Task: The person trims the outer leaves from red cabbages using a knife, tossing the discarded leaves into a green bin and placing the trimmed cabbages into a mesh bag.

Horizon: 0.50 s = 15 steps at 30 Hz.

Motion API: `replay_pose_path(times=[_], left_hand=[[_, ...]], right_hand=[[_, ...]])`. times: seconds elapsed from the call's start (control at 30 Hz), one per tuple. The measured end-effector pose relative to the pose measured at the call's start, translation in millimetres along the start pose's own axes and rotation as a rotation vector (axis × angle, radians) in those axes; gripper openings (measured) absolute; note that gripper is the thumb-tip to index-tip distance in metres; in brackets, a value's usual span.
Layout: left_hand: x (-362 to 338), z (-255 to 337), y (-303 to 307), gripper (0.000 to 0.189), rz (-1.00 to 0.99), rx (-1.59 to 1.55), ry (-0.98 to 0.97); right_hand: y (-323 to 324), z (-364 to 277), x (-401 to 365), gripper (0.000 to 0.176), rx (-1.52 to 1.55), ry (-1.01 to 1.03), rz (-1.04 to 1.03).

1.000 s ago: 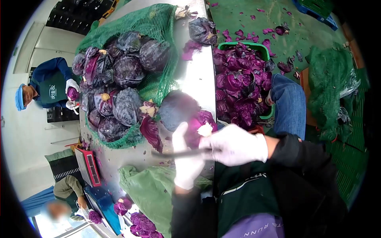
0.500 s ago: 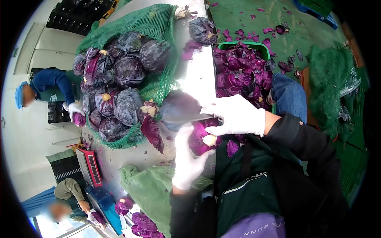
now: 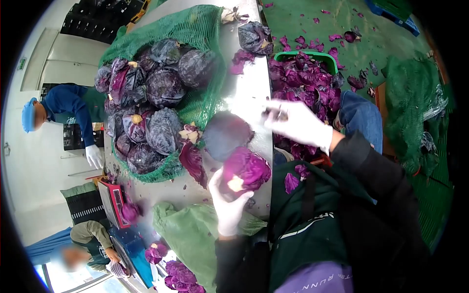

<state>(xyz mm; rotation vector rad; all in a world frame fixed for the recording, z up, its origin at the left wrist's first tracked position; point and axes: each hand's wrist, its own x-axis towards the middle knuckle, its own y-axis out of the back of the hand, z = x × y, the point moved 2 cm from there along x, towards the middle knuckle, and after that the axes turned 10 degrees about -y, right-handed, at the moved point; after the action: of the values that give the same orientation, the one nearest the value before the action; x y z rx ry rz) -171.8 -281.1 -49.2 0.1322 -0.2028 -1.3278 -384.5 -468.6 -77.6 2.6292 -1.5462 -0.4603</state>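
Note:
My left hand (image 3: 229,207), in a white glove, is wrapped round the lower side of a shiny purple cabbage (image 3: 249,168) whose pale cut stem faces down-left. Above it in the view, my gloved right hand (image 3: 303,124) is closed, with something dark and blurred at its fingers that I cannot make out. It is apart from the held cabbage, near the table edge by a green-rimmed bin (image 3: 312,83) of purple leaves. A dull, unpeeled cabbage (image 3: 225,134) lies on the table beside the held one.
A green net sack (image 3: 200,29) holds several cabbages. Loose leaves (image 3: 193,163) and a green cloth (image 3: 188,227) lie on the metal table (image 3: 244,93). Two other people work across it, near a red-framed scale (image 3: 115,202). Leaf scraps litter the green floor.
My right hand has moved up and away from the cabbage; the blade seen earlier no longer shows clearly. My left hand has turned the cabbage. Across the table, a person's gloved hand has released a purple cabbage.

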Motion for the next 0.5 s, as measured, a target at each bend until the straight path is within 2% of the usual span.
replay_pose_path(times=[0.07,0.13,0.17,0.2,0.27,0.3,0.4,0.43,0.5], left_hand=[[-1.0,-7.0,0.3,0.087,0.097,-0.257,0.052],[-5.8,-14.8,2.1,0.083,0.159,-0.449,0.081],[-4.5,-5.5,-1.1,0.074,0.155,-0.451,0.085],[-4.6,0.1,-2.8,0.072,0.174,-0.445,0.105],[-3.6,6.0,-6.3,0.067,0.206,-0.437,0.138],[-2.8,4.2,-7.5,0.063,0.194,-0.333,0.078],[-2.1,18.0,-17.0,0.052,0.314,-0.500,0.246],[-4.0,19.0,-18.4,0.047,0.330,-0.554,0.275],[-5.4,21.5,-19.2,0.045,0.328,-0.652,0.341]], right_hand=[[-8.9,-21.6,-24.9,0.058,0.095,-0.124,-0.248],[-24.6,-17.4,-39.7,0.060,0.323,-0.063,-0.360],[-19.4,-34.0,-48.3,0.066,0.059,0.040,-0.340],[-22.8,-39.7,-53.2,0.068,0.003,0.115,-0.374],[-31.6,-43.4,-61.5,0.059,-0.238,0.307,-0.171],[-34.9,-40.8,-61.8,0.053,-0.236,0.277,-0.122],[-33.8,-39.8,-60.6,0.052,-0.212,0.253,-0.123],[-33.9,-39.9,-61.0,0.048,-0.247,0.360,-0.053],[-32.4,-40.3,-61.8,0.040,-0.046,0.229,-0.102]])
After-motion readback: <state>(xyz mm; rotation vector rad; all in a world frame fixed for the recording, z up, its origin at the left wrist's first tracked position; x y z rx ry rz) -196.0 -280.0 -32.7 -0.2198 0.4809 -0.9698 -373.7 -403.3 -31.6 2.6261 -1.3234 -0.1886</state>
